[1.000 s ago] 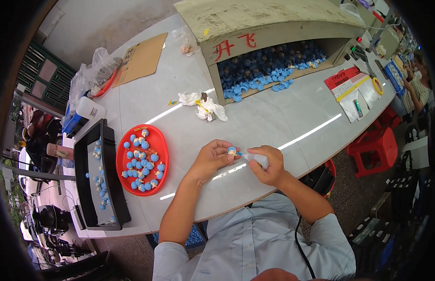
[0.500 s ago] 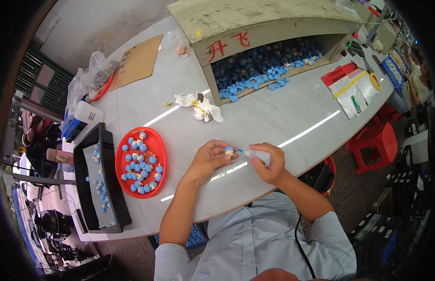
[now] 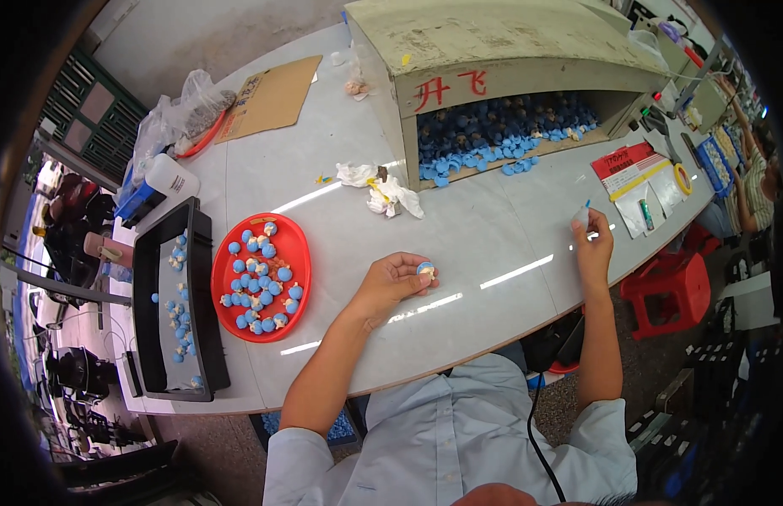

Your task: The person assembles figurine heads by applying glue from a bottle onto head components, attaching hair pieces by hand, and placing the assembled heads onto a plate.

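Observation:
Between the fingertips of my left hand (image 3: 391,285), closed above the table, is a small blue-and-cream ball-shaped piece (image 3: 425,269). My right hand (image 3: 593,249) is well off to the right, its fingers wrapped round a small translucent squeeze bottle (image 3: 581,217) with a blue tip pointing up. To the left lies a round red plate (image 3: 305,263) with many similar blue balls with cream parts. Beside it stands a black tray (image 3: 210,337) with a grey bottom, also carrying several of these pieces.
A beige metal box (image 3: 526,88) at the back is filled with blue pieces that spill at its opening. Crumpled white tissue (image 3: 396,200), cardboard (image 3: 269,99), a white bottle (image 3: 170,179) and yellow tape (image 3: 683,179) lie about. A red stool (image 3: 666,287) stands right of the table.
My right hand has swung away to the right with the squeeze bottle, its tip now upward and apart from the piece. My left hand still holds the piece. The view has shifted slightly.

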`<act>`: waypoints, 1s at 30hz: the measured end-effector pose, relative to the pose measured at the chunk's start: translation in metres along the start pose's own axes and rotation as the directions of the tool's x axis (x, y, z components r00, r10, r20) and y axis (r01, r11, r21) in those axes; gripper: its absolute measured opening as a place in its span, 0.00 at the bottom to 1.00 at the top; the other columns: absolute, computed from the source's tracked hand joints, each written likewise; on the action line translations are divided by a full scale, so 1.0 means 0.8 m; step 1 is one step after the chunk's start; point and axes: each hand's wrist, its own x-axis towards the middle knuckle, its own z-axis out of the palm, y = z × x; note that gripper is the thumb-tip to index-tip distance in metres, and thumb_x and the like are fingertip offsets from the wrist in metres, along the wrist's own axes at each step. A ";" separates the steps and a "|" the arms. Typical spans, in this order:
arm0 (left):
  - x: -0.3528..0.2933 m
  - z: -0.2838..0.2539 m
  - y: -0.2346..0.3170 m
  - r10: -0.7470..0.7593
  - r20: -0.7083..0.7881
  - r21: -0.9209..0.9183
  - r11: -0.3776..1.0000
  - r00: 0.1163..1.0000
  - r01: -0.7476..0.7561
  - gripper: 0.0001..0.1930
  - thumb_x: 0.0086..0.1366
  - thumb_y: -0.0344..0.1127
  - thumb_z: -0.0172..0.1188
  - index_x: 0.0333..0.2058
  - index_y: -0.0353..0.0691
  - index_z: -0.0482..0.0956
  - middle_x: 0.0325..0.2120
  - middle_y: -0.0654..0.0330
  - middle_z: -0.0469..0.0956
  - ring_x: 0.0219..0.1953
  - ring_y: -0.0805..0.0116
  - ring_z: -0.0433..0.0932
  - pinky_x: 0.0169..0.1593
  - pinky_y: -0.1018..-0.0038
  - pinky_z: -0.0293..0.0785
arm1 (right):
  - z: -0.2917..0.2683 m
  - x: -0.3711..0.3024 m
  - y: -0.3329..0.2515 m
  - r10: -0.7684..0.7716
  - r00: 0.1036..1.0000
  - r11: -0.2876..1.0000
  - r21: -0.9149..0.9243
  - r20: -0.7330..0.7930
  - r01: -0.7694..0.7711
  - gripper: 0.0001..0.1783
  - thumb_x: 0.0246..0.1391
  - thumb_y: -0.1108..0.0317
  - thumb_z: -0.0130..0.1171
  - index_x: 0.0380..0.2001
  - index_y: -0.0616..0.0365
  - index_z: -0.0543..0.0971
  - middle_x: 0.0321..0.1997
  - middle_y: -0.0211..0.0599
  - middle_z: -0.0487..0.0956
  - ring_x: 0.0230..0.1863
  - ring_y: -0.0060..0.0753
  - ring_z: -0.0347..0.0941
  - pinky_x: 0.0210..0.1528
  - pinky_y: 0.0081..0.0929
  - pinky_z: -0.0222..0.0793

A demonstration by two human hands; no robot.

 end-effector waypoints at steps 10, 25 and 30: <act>0.000 -0.005 -0.004 -0.021 0.021 -0.021 1.000 1.000 0.021 0.15 0.63 0.30 0.63 0.47 0.33 0.75 0.43 0.52 0.80 0.42 0.64 0.82 0.44 0.76 0.80 | -0.004 0.004 0.032 0.040 0.999 0.994 -0.101 -0.019 -0.042 0.17 0.50 0.73 0.65 0.43 0.64 0.76 0.36 0.36 0.78 0.36 0.27 0.70 0.42 0.24 0.68; -0.004 0.001 -0.003 0.002 -0.003 0.003 1.000 1.000 -0.002 0.15 0.62 0.33 0.64 0.44 0.32 0.75 0.39 0.53 0.81 0.41 0.66 0.82 0.43 0.76 0.79 | 0.001 -0.033 -0.028 -0.188 0.912 0.963 -0.251 -0.364 0.098 0.17 0.53 0.72 0.62 0.45 0.67 0.75 0.34 0.38 0.76 0.37 0.33 0.72 0.47 0.29 0.67; -0.002 0.001 -0.003 -0.017 -0.079 -0.078 0.997 0.997 0.011 0.14 0.63 0.31 0.63 0.45 0.34 0.73 0.40 0.53 0.80 0.42 0.66 0.82 0.44 0.76 0.79 | 0.025 -0.061 -0.080 -0.300 0.954 0.953 -0.026 0.011 0.301 0.06 0.54 0.77 0.59 0.37 0.63 0.76 0.32 0.33 0.76 0.30 0.26 0.68 0.34 0.24 0.66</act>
